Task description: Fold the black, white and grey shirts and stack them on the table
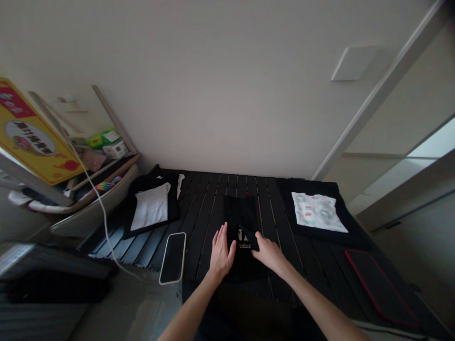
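Pressing on one black printed shirt [241, 237], the left hand [222, 253] lies open, fingers spread; the right hand [270, 253] rests on its folded edge, slightly curled, grip unclear. Two more folded pieces flank it on the slatted table [213, 208]: a black-and-white shirt [151, 206] and a patterned white cloth on black [314, 213]. One smartphone [172, 258] lies nearby.

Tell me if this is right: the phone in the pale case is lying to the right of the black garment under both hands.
The side is wrong: the phone in the pale case lies to the left of the black garment under the left hand and right hand, not the right, as the head view shows.
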A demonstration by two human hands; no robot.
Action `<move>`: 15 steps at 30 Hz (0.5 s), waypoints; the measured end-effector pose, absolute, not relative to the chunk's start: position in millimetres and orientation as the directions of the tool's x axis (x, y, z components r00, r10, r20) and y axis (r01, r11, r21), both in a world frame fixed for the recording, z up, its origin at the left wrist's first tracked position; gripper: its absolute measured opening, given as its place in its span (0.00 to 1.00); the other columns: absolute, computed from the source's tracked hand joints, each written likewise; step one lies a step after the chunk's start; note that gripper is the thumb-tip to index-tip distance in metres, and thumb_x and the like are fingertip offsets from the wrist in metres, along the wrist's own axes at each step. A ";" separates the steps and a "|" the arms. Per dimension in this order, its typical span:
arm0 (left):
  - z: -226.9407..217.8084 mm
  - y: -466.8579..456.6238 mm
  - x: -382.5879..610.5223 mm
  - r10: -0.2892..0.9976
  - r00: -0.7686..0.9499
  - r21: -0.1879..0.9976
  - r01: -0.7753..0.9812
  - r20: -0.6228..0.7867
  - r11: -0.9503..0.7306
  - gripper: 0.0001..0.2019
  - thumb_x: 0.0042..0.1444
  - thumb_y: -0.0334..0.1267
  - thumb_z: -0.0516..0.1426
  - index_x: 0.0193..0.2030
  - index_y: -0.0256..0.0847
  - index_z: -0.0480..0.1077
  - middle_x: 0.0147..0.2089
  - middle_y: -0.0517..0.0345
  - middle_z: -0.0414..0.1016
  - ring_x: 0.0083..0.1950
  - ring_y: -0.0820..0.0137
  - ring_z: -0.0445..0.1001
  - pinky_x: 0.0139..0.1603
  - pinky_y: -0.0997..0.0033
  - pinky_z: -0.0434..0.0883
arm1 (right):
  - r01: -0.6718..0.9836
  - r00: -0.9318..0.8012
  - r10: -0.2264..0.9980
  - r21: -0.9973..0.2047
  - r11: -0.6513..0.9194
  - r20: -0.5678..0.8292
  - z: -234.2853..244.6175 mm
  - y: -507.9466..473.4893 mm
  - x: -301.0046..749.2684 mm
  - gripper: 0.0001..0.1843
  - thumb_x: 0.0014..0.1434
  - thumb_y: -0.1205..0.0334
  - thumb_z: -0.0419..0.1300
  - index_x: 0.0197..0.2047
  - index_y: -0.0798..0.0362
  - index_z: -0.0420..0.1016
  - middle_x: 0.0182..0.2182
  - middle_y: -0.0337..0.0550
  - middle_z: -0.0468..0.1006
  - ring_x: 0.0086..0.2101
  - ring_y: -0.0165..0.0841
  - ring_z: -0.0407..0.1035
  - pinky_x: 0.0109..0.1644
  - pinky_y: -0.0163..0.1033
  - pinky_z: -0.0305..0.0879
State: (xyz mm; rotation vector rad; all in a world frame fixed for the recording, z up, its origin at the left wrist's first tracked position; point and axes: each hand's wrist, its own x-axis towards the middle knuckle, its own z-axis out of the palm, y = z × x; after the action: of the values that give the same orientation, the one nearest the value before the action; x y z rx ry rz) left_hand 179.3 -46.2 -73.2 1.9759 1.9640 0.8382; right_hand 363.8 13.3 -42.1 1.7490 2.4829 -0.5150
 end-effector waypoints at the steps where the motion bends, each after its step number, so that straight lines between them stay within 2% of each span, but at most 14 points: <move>1: -73.1 -46.4 179.4 0.971 -0.063 0.542 0.837 0.229 -0.074 0.30 0.67 0.44 0.41 0.72 0.40 0.34 0.72 0.51 0.47 0.72 0.68 0.45 0.70 0.56 0.49 | 0.925 -0.354 0.898 -0.238 0.295 -0.260 -39.8 8.9 369.9 0.20 0.55 0.63 0.57 0.53 0.54 0.67 0.41 0.51 0.78 0.41 0.42 0.74 0.44 0.43 0.64; 2: -73.0 -46.5 179.6 0.972 -0.061 0.543 0.837 0.226 -0.074 0.29 0.67 0.44 0.41 0.71 0.40 0.35 0.72 0.51 0.48 0.72 0.67 0.46 0.70 0.55 0.50 | 0.923 -0.361 0.896 -0.240 0.302 -0.258 -35.9 4.5 374.6 0.17 0.55 0.65 0.56 0.50 0.53 0.69 0.40 0.50 0.79 0.42 0.42 0.74 0.44 0.43 0.63; 4: -73.1 -46.3 179.9 0.975 -0.047 0.538 0.839 0.217 -0.080 0.29 0.67 0.44 0.41 0.71 0.40 0.37 0.71 0.50 0.51 0.71 0.66 0.48 0.69 0.55 0.51 | 0.907 -0.392 0.904 -0.239 0.348 -0.169 -24.2 -5.0 378.9 0.13 0.55 0.67 0.54 0.44 0.51 0.71 0.41 0.48 0.78 0.44 0.42 0.72 0.47 0.44 0.62; 8: -73.8 -46.7 179.3 0.977 -0.005 0.510 0.854 0.211 -0.105 0.27 0.67 0.43 0.41 0.71 0.41 0.42 0.70 0.50 0.53 0.71 0.66 0.51 0.68 0.55 0.53 | 0.821 -0.499 0.862 -0.271 0.503 0.089 -3.8 -33.3 371.8 0.16 0.52 0.71 0.54 0.44 0.50 0.71 0.45 0.48 0.74 0.47 0.41 0.68 0.56 0.47 0.59; 11: -71.0 -54.8 174.5 0.975 0.102 0.456 0.871 0.198 -0.184 0.26 0.67 0.43 0.41 0.70 0.41 0.44 0.70 0.51 0.54 0.70 0.67 0.51 0.68 0.57 0.54 | 0.715 -0.632 0.771 -0.325 0.619 0.079 -12.7 -63.0 366.1 0.18 0.52 0.72 0.53 0.45 0.50 0.72 0.47 0.47 0.75 0.50 0.39 0.67 0.64 0.47 0.52; 15: -59.6 -82.6 160.1 0.925 0.366 0.335 0.862 0.106 -0.380 0.28 0.65 0.46 0.46 0.70 0.44 0.45 0.72 0.55 0.49 0.72 0.66 0.47 0.70 0.54 0.49 | 0.684 -0.695 0.718 -0.336 0.648 -0.031 -39.6 -91.7 373.2 0.24 0.53 0.65 0.56 0.54 0.57 0.69 0.60 0.55 0.66 0.59 0.44 0.60 0.64 0.47 0.54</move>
State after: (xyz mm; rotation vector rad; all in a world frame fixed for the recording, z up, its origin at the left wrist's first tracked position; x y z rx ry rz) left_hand 160.1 -82.6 -59.6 2.4039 1.6021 0.4085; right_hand 373.2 -91.7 -39.6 1.2576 2.9462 -0.5305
